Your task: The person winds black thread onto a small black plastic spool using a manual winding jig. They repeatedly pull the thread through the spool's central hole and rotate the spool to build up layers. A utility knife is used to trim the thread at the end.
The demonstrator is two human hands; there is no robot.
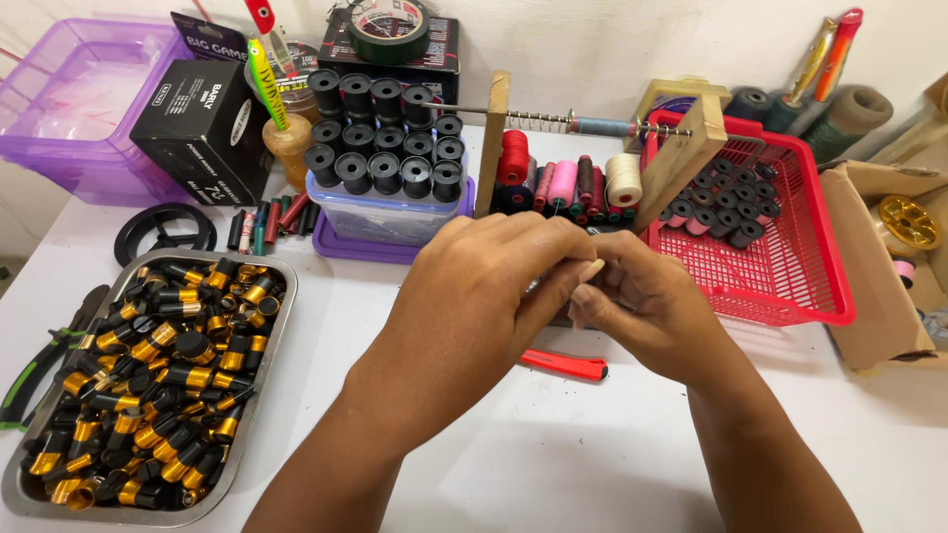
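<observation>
White desk spreads under my hands, crowded with spools. My left hand (484,286) and right hand (642,311) meet above its middle, fingers pinched narrow around something small that they hide; what it is, and which way its long axis runs, I cannot tell. Left of me, a metal tray (259,385) is heaped with black-and-gold spools (158,385), seemingly finished. Black empty spools (385,138) stacked on a clear box and more in the red basket (800,286) look untouched. A red knife (565,364) lies just below my hands.
</observation>
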